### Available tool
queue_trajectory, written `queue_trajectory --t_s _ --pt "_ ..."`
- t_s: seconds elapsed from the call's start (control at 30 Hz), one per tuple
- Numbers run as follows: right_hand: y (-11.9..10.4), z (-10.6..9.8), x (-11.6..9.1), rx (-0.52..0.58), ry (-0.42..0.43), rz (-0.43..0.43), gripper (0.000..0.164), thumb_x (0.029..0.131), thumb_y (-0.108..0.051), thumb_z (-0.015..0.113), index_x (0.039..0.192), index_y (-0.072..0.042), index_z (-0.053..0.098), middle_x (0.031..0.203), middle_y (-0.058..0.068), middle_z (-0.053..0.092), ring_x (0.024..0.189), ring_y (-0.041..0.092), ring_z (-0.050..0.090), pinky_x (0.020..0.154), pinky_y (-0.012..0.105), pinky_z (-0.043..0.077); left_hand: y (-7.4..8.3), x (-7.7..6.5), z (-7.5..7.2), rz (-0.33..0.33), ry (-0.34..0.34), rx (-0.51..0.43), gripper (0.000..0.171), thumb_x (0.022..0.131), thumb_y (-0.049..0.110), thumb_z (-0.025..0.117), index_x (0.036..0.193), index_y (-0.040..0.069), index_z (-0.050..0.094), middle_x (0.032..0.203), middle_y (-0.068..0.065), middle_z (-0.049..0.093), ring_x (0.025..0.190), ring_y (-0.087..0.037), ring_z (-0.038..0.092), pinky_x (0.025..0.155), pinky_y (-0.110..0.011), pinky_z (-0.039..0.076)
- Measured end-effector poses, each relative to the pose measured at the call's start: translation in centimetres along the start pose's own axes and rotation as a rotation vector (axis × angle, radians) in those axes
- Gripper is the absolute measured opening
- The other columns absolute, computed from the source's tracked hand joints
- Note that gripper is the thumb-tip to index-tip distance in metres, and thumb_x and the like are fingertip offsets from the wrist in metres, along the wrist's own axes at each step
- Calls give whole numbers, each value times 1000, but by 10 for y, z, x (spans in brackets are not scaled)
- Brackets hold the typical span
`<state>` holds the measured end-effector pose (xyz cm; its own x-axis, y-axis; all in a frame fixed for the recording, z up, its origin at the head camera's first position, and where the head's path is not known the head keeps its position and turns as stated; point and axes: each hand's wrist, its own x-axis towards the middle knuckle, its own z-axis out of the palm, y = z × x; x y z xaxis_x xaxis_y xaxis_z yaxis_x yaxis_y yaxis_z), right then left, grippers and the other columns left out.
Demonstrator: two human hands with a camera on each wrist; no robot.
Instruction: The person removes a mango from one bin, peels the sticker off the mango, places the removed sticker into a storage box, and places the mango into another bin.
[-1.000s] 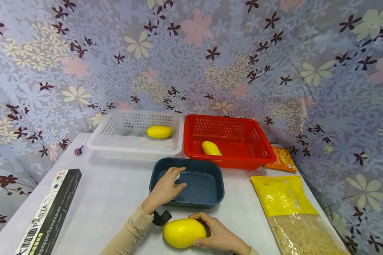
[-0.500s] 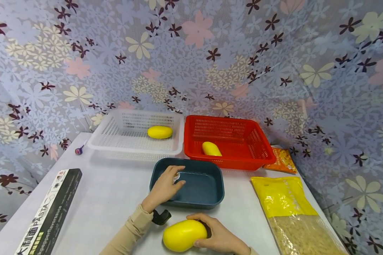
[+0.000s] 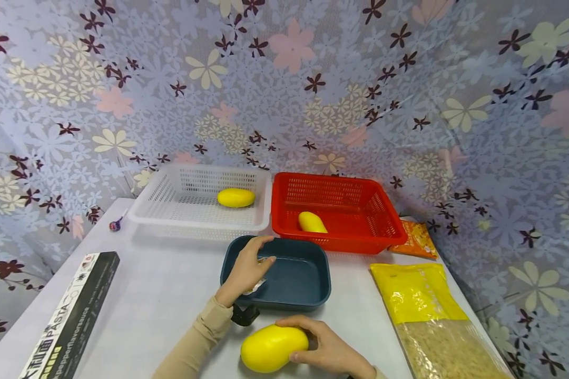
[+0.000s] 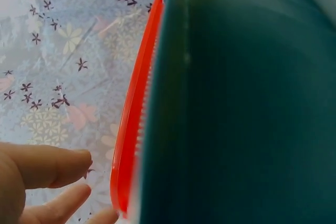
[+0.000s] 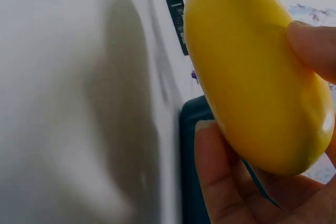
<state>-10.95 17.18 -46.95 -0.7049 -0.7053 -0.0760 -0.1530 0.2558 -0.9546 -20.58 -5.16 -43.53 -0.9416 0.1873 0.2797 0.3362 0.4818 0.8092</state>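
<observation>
My left hand (image 3: 248,271) hovers over the left part of a dark teal box (image 3: 296,273), thumb and fingers apart. In the left wrist view its fingers (image 4: 50,166) hold nothing, and the box's wall fills the right side. Under the hand, partly hidden, a small whitish object (image 3: 256,287) shows at the box's near-left corner; its kind is unclear. My right hand (image 3: 326,347) grips a yellow mango (image 3: 271,348) in front of the box. The right wrist view shows thumb and fingers around the mango (image 5: 252,77), above the white surface.
Behind stand a white basket (image 3: 170,221) and a red basket (image 3: 355,243), each with a yellow mango inside. A pasta box (image 3: 73,316) and a lollipop (image 3: 115,226) lie left. At right are a yellow bag (image 3: 417,295) and an orange packet (image 3: 417,239).
My left hand has shifted slightly up and away. The small whitish object, earlier between its thumb and fingers, now shows lower, beneath the hand. The right hand keeps gripping the mango, slightly tilted.
</observation>
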Motion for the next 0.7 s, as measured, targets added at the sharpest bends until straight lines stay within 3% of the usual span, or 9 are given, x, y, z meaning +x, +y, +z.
queue_trajectory --t_s 0.23,0.7 --pt "-7 -5 -3 29 20 24 51 94 -26 64 141 -16 49 140 10 53 114 8 54 100 19 43 6 12 11 43 33 -7 59 91 12 64 145 5 41 155 -16 35 140 -36 38 111 -56 35" --pt "-15 -18 -10 23 107 -25 49 95 -20 62 141 -9 47 141 19 50 113 5 52 98 19 44 22 34 20 -17 -127 60 72 92 21 63 150 -4 28 159 -23 22 143 -41 30 114 -57 29"
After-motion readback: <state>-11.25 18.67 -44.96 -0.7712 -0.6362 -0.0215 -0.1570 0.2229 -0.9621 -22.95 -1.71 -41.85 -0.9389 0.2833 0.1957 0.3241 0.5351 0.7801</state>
